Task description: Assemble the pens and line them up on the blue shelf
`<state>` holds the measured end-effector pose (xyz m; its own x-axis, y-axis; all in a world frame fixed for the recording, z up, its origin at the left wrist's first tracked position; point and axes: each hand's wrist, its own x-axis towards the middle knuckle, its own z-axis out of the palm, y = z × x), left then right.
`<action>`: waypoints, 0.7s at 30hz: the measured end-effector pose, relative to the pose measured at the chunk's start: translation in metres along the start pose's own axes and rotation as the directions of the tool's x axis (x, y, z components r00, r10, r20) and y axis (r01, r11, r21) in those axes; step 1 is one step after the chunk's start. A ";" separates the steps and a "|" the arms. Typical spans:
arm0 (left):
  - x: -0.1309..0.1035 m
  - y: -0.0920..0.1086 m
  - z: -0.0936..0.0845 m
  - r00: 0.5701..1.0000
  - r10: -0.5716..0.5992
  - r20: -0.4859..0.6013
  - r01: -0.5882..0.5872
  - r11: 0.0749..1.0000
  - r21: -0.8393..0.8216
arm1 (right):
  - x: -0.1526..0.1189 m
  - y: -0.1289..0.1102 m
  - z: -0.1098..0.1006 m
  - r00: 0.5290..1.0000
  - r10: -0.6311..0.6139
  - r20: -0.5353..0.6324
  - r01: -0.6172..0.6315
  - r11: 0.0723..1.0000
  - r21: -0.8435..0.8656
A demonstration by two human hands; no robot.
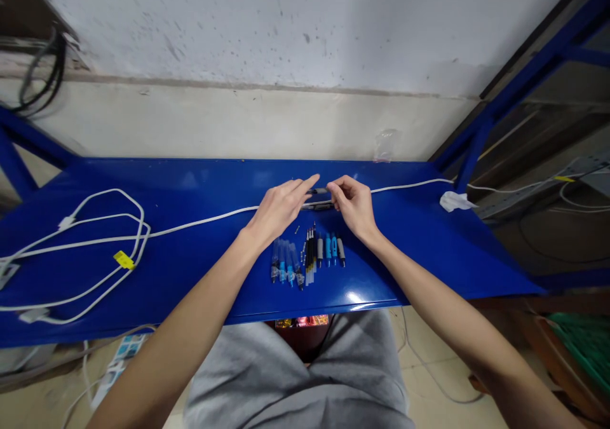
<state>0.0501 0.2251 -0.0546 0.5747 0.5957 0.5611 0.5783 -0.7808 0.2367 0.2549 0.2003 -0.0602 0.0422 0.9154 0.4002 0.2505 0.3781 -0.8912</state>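
Note:
My left hand [284,208] reaches over the shelf with its fingers stretched out, beside several dark pen parts [318,206] lying near the white cable. Opposite it, my right hand [353,204] has thumb and fingers pinched together at the right end of those parts; what it grips is too small to name. Closer to me lie several clear pen barrels [286,260] with blue or black tips. To their right is a row of pen refills [311,251], with small springs [303,253] alongside. Several blue and grey pen grip sections [330,250] lie to the right of the refills.
A white cable [204,219] runs across the blue shelf [214,289] and coils at the left. Crumpled white tissue [455,201] lies at the right. A clear plastic bag [386,145] leans on the wall behind. Blue metal braces stand at both ends.

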 end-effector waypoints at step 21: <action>-0.003 -0.004 0.007 0.999 -0.050 -0.018 0.048 0.996 -0.076 | 0.006 0.000 -0.008 0.974 0.045 0.222 -0.043 0.999 -0.014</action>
<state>0.0502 0.2280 -0.0624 0.5347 0.6302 0.5630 0.5594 -0.7633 0.3232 0.2629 0.2048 -0.0557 -0.1622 0.9393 0.3023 0.2619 0.3364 -0.9046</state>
